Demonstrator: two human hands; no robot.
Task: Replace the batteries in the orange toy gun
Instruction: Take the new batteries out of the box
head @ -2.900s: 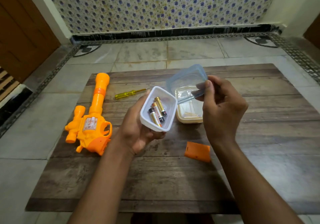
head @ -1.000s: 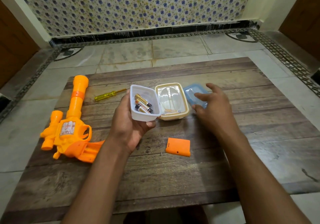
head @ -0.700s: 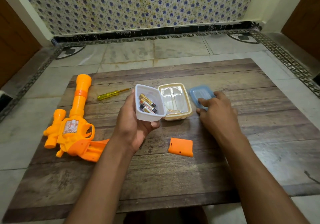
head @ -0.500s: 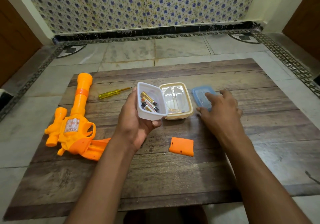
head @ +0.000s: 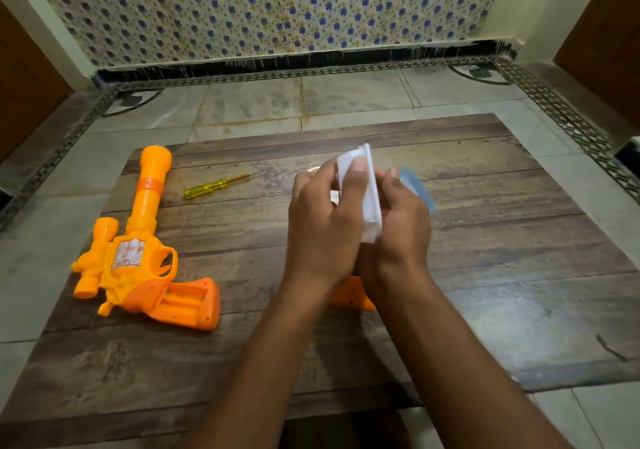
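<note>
The orange toy gun lies on its side at the table's left, its handle's battery bay uncovered. Over the middle of the table my left hand grips the small white container, tipped on edge with its mouth turned to the right. My right hand is cupped against that mouth. The batteries are hidden between container and palm. The orange battery cover lies under my wrists, mostly hidden.
A yellow screwdriver lies behind the gun's barrel. The blue lid rests on the wooden table just beyond my right hand. A second container is hidden behind my hands. Tiled floor surrounds the low table.
My right hand left the blue lid on the table and came to the white container. My left hand tipped the container from upright onto its edge, so the batteries are out of sight.
</note>
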